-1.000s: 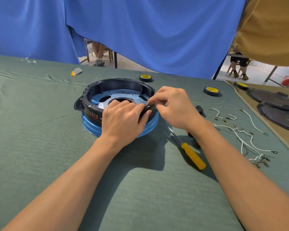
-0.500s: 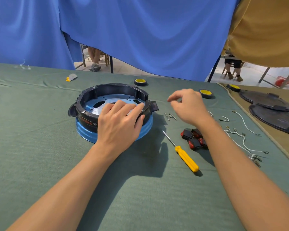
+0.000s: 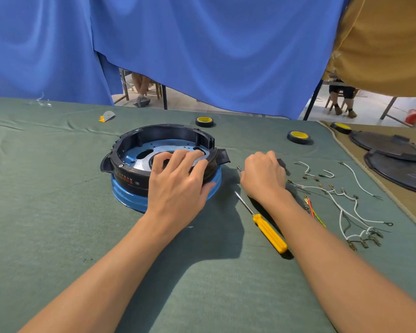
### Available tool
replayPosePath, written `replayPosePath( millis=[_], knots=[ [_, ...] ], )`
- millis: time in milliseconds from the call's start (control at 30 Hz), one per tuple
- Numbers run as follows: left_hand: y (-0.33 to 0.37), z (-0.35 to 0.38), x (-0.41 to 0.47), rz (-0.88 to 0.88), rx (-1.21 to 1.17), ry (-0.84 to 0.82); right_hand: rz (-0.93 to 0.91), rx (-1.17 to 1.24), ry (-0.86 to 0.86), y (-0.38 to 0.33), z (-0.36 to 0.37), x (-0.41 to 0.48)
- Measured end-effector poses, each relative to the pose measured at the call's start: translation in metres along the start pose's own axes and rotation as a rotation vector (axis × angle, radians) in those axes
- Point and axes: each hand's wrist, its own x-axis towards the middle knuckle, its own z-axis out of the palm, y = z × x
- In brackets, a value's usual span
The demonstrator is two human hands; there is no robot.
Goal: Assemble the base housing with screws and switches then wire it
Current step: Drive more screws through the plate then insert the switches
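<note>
The base housing [image 3: 130, 162], a black ring on a blue round base, sits on the green cloth left of centre. My left hand [image 3: 178, 183] grips its near right rim, fingers draped inside and thumb on the outer wall. My right hand [image 3: 264, 176] is down on the cloth to the right of the housing, fingers curled under. A small screw [image 3: 238, 168] lies at its thumb tip. A black switch [image 3: 282, 163] peeks out behind the knuckles. What the fingers hold is hidden. A yellow-handled screwdriver [image 3: 270, 233] lies near my right wrist.
White wires with terminals [image 3: 346, 207] and a red and yellow-green wire [image 3: 315, 212] are spread to the right. Three tape rolls [image 3: 204, 121] [image 3: 298, 137] [image 3: 341, 127] lie at the back. Dark round lids [image 3: 389, 145] rest at the far right. Blue curtain hangs behind.
My right hand left the housing rim, swung right and dropped onto the cloth by the screws, now covering the switches. My left hand stayed on the housing.
</note>
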Motion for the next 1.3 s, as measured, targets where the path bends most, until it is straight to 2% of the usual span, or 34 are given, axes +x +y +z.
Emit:
replayPosePath(
  millis=[100,200,333,433,533,667,800,900,967,1133,1300],
  knots=[
    [0.003,-0.004,0.000,-0.013,0.043,-0.124,0.010,0.002,-0.026,-0.001,-0.002,-0.002],
    [0.007,-0.008,-0.001,-0.042,0.109,-0.253,0.102,0.085,-0.058,0.005,-0.009,-0.001],
    [0.014,-0.009,-0.002,-0.056,0.150,-0.264,0.284,0.386,-0.107,0.012,-0.026,0.005],
    [0.016,-0.010,-0.002,-0.061,0.153,-0.253,0.229,0.486,-0.129,0.010,-0.035,0.001],
    [0.015,-0.011,-0.004,-0.053,0.148,-0.249,0.127,0.459,-0.258,0.012,-0.040,-0.007],
    [0.013,-0.014,-0.005,-0.053,0.135,-0.258,0.014,0.285,-0.442,0.012,-0.038,-0.010],
    [0.011,-0.017,-0.002,-0.043,0.110,-0.277,-0.016,0.170,-0.449,0.006,-0.035,-0.014],
    [0.006,-0.021,0.002,-0.065,0.086,-0.277,0.028,0.194,-0.405,0.007,-0.036,-0.013],
    [0.003,-0.023,0.005,-0.103,0.069,-0.266,0.086,0.371,-0.374,0.006,-0.040,-0.010],
    [-0.001,-0.025,0.012,-0.158,0.035,-0.224,0.388,1.373,-0.449,-0.014,-0.061,-0.012],
    [-0.001,-0.022,0.010,-0.127,0.035,-0.206,0.497,1.700,-0.472,-0.040,-0.062,-0.021]
  ],
)
